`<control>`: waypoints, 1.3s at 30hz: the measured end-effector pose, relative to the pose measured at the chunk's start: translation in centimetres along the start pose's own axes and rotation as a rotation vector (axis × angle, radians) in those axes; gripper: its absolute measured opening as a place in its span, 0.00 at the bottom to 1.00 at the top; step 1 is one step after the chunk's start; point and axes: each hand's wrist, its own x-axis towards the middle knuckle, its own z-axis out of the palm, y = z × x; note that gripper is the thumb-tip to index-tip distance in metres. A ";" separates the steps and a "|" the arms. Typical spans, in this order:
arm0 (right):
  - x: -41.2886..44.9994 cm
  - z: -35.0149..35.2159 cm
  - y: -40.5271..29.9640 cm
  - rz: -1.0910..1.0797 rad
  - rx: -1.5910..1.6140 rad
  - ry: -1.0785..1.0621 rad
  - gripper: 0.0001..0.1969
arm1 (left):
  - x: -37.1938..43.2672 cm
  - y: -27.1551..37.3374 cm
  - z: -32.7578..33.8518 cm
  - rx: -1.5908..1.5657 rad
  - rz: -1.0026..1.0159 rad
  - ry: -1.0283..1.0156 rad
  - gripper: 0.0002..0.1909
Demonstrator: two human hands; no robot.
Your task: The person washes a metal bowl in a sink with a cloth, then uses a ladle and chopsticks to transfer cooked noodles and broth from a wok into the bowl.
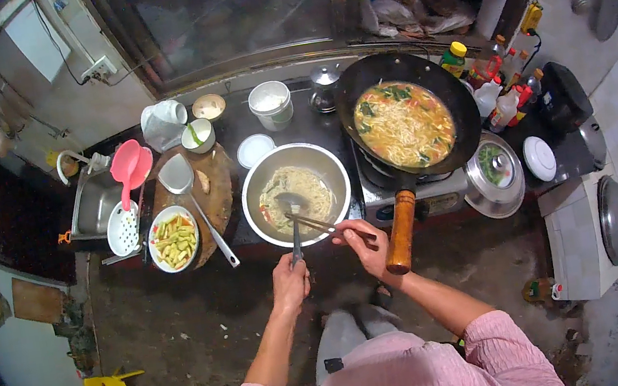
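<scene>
My left hand (291, 284) grips the handle of a metal ladle (292, 200), whose bowl rests among pale noodles (308, 184) in a wide steel basin (251, 216). Chopsticks (313, 222) are held in my right hand (369, 247), their tips crossing over the ladle near its bowl. Just right of that hand, the wooden handle (401, 227) of a black wok (466, 111) sticks out towards me. Inside the wok is a noodle soup (406, 126) with greens and red pieces.
The wok sits on a gas stove (417, 201). A lidded metal pot (493, 167) and several bottles (502, 89) stand to its right. On the left, a round chopping board (218, 197) bears a metal spatula (198, 208), beside a bowl of chopped vegetables (174, 238) and a sink (94, 199).
</scene>
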 end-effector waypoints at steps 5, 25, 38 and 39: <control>3.0 -0.7 0.8 -0.095 -0.269 0.033 0.10 | -1.6 2.8 -1.9 0.307 0.004 -0.125 0.09; -5.3 -6.6 1.0 0.243 0.485 0.553 0.06 | 5.4 -6.6 -4.9 0.179 -0.027 0.105 0.12; -6.8 -12.8 -7.5 -0.030 -0.196 0.464 0.12 | -2.8 6.2 7.7 -0.339 -0.259 -0.728 0.15; -6.2 -12.7 -6.6 0.000 -0.382 0.452 0.11 | -3.1 7.3 9.7 -0.470 -0.447 -0.868 0.15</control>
